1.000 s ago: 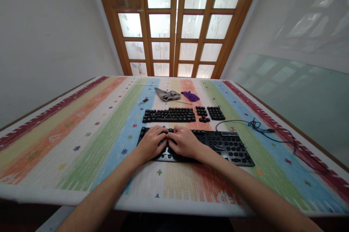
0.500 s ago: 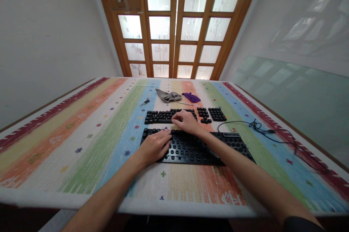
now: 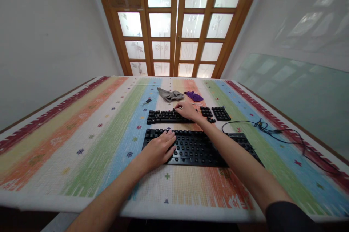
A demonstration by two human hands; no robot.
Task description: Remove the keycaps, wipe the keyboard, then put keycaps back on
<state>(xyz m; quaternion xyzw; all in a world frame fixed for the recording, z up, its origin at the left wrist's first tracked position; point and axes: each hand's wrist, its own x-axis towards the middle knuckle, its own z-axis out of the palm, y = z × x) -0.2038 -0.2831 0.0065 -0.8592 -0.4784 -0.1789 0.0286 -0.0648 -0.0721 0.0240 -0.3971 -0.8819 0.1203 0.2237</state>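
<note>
A black keyboard base [image 3: 196,148] lies near the front of the table, most of its key positions without caps. My left hand [image 3: 160,147] rests on its left part, fingers spread flat. Behind the base, loose black keycaps [image 3: 160,116] are laid out in rows, with smaller groups of keycaps [image 3: 221,114] to the right. My right hand [image 3: 187,111] is over the laid-out keycaps, thumb and fingertips pinched together. Whatever is between those fingertips is too small to make out.
Beyond the keycaps lie a grey cloth [image 3: 171,95] and a purple cloth [image 3: 194,96]. A small dark tool [image 3: 148,101] is to their left. A black cable [image 3: 268,129] coils at the right on the striped tablecloth [image 3: 109,145].
My right hand has moved slightly farther away, toward the back rows of keycaps. My left hand stays on the keyboard base. The view has shifted a little.
</note>
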